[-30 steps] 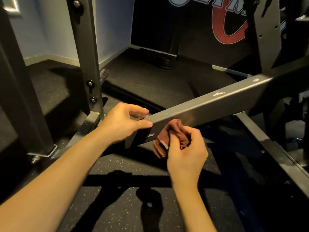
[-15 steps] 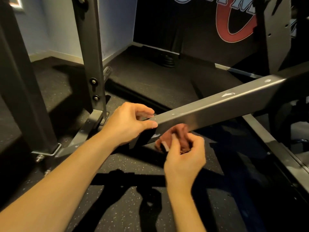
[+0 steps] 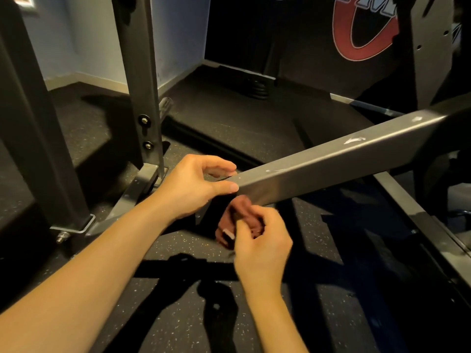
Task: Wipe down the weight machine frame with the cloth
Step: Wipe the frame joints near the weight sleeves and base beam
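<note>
**Right hand (image 3: 262,240) wadded round the cloth (image 3: 243,206), under the frame beam (image 3: 331,161)**

Grip, right: fingers and thumb are curled round a reddish-brown wad with a white tag showing at its lower edge. The wad sits just below the near end of the slanted beam, its top at the beam's lower edge. Whether it presses the metal I cannot tell from my feed.

Grip, left hand (image 3: 188,187): thumb on the near side face, fingers over the top, pinching the beam's end.

Handling, as I judge it:
- **Cloth:** soft and light, with no shape of its own. Balled like this it offers only a small wiping face, and a loose fold could snag on the beam's corner. I would take it flatter, palm behind it, fingers spread.
- **Beam:** stiff painted steel, square-edged, likely smooth enough for the cloth to slide. The pale scuffs (image 3: 354,140) along its top look like chipped paint, so I doubt they wipe off. It is fixed to the machine, so the left grip steadies the reach rather than lifts anything.

Progress: I read this as a pass on the underside at the beam's end. Neither hand touches the upright post (image 3: 142,72), its bolts (image 3: 144,121) or the floor rail (image 3: 418,215).
</note>
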`<state>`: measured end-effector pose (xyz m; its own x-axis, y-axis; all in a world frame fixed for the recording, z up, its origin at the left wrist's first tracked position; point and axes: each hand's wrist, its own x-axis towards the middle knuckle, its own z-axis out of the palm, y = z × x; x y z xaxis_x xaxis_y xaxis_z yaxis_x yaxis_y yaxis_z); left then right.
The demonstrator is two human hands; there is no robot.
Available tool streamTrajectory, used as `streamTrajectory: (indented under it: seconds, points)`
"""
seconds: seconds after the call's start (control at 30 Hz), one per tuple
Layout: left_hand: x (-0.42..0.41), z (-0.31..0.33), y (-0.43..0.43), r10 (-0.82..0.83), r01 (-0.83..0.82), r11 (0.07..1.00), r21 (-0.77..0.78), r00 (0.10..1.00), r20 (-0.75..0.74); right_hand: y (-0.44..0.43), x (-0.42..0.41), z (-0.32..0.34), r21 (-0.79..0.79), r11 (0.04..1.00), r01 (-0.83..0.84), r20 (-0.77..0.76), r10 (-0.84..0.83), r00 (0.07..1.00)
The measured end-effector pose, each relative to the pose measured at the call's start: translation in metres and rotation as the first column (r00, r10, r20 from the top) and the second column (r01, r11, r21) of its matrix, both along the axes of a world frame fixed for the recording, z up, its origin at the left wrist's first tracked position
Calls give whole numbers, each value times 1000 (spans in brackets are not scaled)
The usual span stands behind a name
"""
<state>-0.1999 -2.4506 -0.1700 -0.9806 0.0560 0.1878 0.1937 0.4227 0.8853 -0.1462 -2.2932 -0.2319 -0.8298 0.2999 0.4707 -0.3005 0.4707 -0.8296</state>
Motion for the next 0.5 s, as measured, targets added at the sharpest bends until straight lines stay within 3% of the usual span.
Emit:
streamTrajectory:
  seconds: [0.1,0.17,0.33,0.4,0.5]
  points:
    - [-2,-2,-13,-3,3,999,-49,1000,14,29,-7,38,-183,968,173,-187,-207,960]
    - [-3,-4,-20,2,0,997,-71,999,35,22,-9,40,-236,955,180,-219,-233,948]
    - [-2,-8,-20,29,-27,999,-42,998,47,-35,1,-34,34,996,-79,66,76,995]
    - [-1,-9,-20,30,-30,1000,-1,998,49,-26,0,-28,34,998,-44,37,43,998]
    - [-1,-9,-20,30,-31,999,7,998,54,4,-7,15,-121,986,114,-138,-131,982]
